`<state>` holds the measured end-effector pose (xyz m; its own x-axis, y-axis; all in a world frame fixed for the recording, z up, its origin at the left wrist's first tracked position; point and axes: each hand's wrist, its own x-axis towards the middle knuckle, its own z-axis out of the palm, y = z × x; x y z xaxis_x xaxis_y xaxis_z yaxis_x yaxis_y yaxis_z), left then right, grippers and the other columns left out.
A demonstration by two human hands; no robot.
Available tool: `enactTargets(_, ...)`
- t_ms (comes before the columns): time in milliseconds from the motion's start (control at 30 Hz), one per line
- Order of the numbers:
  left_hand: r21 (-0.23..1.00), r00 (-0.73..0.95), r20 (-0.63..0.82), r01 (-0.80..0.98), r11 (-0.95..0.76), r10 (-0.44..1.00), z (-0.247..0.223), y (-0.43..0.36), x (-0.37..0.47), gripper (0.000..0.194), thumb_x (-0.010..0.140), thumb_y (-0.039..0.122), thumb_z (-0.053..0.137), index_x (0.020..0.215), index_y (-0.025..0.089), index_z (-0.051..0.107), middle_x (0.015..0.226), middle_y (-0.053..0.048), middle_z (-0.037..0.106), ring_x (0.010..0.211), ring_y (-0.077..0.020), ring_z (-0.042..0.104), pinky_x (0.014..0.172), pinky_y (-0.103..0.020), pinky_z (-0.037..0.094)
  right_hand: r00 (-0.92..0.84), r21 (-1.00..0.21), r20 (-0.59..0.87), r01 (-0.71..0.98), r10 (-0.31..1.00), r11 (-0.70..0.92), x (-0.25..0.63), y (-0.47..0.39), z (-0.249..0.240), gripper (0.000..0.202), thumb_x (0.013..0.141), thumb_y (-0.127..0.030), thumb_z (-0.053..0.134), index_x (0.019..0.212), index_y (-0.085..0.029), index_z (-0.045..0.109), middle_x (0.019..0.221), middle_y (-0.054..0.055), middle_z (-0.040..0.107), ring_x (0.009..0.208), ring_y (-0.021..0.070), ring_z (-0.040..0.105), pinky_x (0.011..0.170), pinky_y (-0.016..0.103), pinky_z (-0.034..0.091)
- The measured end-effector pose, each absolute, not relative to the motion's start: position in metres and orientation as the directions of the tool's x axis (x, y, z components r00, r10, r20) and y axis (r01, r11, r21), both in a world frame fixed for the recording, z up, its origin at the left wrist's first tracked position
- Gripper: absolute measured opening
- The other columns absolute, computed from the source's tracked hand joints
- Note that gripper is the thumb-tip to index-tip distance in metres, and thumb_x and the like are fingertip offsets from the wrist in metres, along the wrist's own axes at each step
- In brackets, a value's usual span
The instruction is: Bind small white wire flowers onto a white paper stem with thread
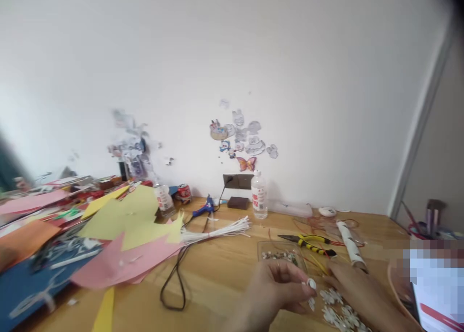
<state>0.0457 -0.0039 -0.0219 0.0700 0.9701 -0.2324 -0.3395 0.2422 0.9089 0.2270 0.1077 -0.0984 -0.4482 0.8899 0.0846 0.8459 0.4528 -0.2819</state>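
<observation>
My left hand (277,291) pinches a small white round piece (311,284) between thumb and fingertips, in front of a clear tray (261,247) of small beads. To its right, my right hand (357,286) reaches over the table beside yellow-and-black pliers (315,243); its fingertips are blurred, and whether they hold anything is hidden. Several white flower-like pieces (330,296) lie just below my right hand. A white patterned roll (351,244) rests behind that hand.
Coloured paper sheets (145,216) cover the left side. A blue glue gun (205,206), white stems (217,231), a looped cable (174,307) and a bottle (259,196) stand or lie mid-table. A lit screen (437,283) is at the right.
</observation>
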Motion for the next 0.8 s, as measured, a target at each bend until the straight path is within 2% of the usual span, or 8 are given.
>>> enactTargets(167,0.882,0.043,-0.279,-0.384,0.273,0.959,-0.040,-0.030,0.041,0.029,0.036,0.022,0.079,0.059,0.011,0.064,0.056,-0.001,0.059,0.046,-0.0088,0.052,0.051,-0.025,0.042,-0.481,-0.418,0.167,0.756,0.861,0.504,0.235,0.111,-0.102,0.023,0.072,-0.030,0.043,0.082,-0.020,0.062,0.090,0.010,0.066,0.089,0.0280,0.058,0.074,0.035,0.043)
enactTargets(233,0.878,0.033,-0.283,-0.393,0.273,0.959,-0.043,-0.039,0.039,0.030,0.038,0.022,0.078,0.062,0.011,0.065,0.056,0.000,0.058,0.047,-0.0086,0.051,0.051,-0.024,0.042,-0.435,-0.472,0.194,0.744,0.879,0.472,0.239,0.103,-0.094,0.028,0.074,-0.036,0.042,0.084,-0.018,0.060,0.094,0.013,0.064,0.092,0.0305,0.056,0.075,0.038,0.042)
enactTargets(300,0.883,0.021,-0.285,-0.383,0.271,0.958,-0.045,-0.044,0.037,0.029,0.040,0.023,0.077,0.064,0.011,0.065,0.056,0.000,0.057,0.047,-0.0088,0.052,0.050,-0.023,0.041,-0.391,-0.535,0.207,0.722,0.897,0.439,0.241,0.086,-0.080,0.031,0.077,-0.040,0.039,0.088,-0.018,0.057,0.095,0.012,0.063,0.090,0.0291,0.056,0.074,0.037,0.042)
enactTargets(367,0.891,0.016,-0.290,-0.360,0.276,0.957,-0.047,-0.044,0.035,0.029,0.040,0.024,0.077,0.063,0.012,0.065,0.057,-0.001,0.059,0.050,-0.0106,0.053,0.049,-0.022,0.040,-0.373,-0.606,0.213,0.674,0.903,0.421,0.241,0.062,-0.065,0.031,0.080,-0.041,0.034,0.088,-0.019,0.055,0.090,0.008,0.064,0.085,0.0239,0.058,0.072,0.032,0.044)
enactTargets(500,0.912,0.003,-0.276,-0.314,0.263,0.961,-0.052,-0.035,0.035,0.027,0.044,0.026,0.078,0.065,0.014,0.064,0.061,-0.001,0.064,0.056,-0.0104,0.055,0.051,-0.020,0.039,-0.397,-0.732,0.176,0.559,0.901,0.390,0.232,0.016,-0.046,0.038,0.087,-0.035,0.019,0.081,-0.017,0.052,0.059,0.000,0.057,0.054,0.0139,0.057,0.053,0.023,0.045)
enactTargets(567,0.919,0.020,-0.265,-0.297,0.259,0.964,-0.054,-0.029,0.037,0.026,0.048,0.026,0.077,0.067,0.015,0.065,0.062,-0.001,0.065,0.054,-0.0091,0.055,0.050,-0.018,0.038,-0.380,-0.762,0.172,0.533,0.909,0.367,0.227,0.002,-0.044,0.038,0.089,-0.033,0.018,0.078,-0.017,0.050,0.058,-0.001,0.054,0.048,0.0121,0.052,0.047,0.022,0.042)
enactTargets(667,0.927,0.069,-0.222,-0.296,0.232,0.973,-0.053,-0.019,0.041,0.025,0.049,0.025,0.077,0.069,0.014,0.067,0.064,-0.001,0.066,0.056,-0.0083,0.055,0.056,-0.019,0.041,-0.339,-0.770,0.211,0.521,0.917,0.369,0.224,-0.007,-0.044,0.032,0.088,-0.034,0.026,0.074,-0.019,0.050,0.063,-0.002,0.053,0.060,0.0126,0.052,0.057,0.023,0.041)
enactTargets(800,0.931,0.142,-0.160,-0.306,0.197,0.977,-0.043,-0.009,0.047,0.021,0.050,0.022,0.077,0.066,0.012,0.068,0.063,-0.001,0.066,0.058,-0.0079,0.054,0.059,-0.018,0.042,-0.320,-0.692,0.305,0.573,0.897,0.439,0.226,-0.009,-0.038,0.022,0.087,-0.030,0.034,0.081,-0.020,0.052,0.065,-0.002,0.054,0.061,0.0130,0.052,0.055,0.023,0.039)
